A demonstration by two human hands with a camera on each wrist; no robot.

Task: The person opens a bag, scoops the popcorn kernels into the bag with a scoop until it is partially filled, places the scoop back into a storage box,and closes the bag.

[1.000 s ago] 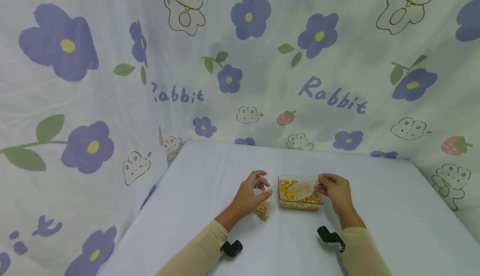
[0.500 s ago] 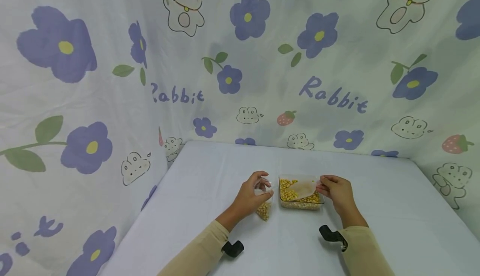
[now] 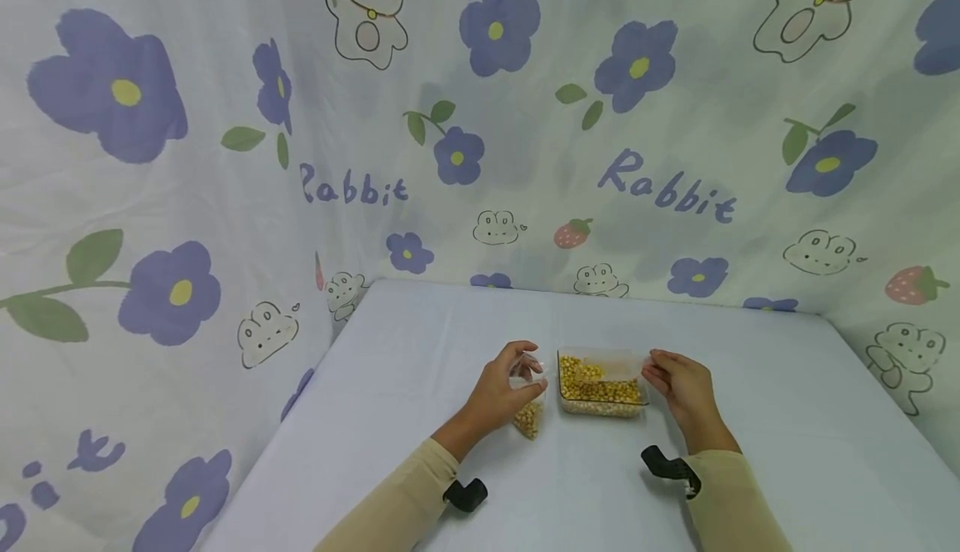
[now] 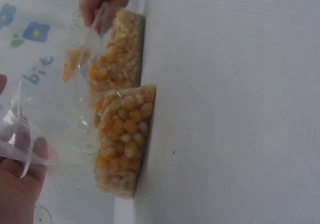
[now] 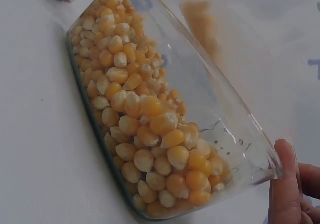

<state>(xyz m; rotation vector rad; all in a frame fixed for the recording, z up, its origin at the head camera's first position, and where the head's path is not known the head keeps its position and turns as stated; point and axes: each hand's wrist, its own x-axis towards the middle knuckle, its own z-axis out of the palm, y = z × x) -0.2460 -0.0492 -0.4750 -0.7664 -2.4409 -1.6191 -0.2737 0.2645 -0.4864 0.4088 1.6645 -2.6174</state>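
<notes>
My left hand (image 3: 501, 387) curls round the mouth of a clear plastic bag (image 4: 75, 129), with fingers and thumb spread apart at its opening. Corn kernels (image 4: 122, 134) fill the bottom of the bag, which stands on the table. To its right is a clear rectangular container (image 3: 603, 408) with many yellow kernels (image 5: 145, 134) inside. My right hand (image 3: 681, 387) pinches the end of a translucent scoop (image 3: 618, 368) at the container's right end. The scoop reaches left over the kernels, and its far end looks orange in the right wrist view.
A white cloth covers the table (image 3: 420, 343). Behind it and to the left hangs a curtain (image 3: 525, 118) printed with flowers and rabbits. A black wrist mount (image 3: 467, 495) sits on the left sleeve, and another mount (image 3: 670, 464) on the right one.
My right hand has shifted slightly right with the scoop, which has turned from slanting over the kernels to lying nearly level across them. The left hand and bag stay almost still.
</notes>
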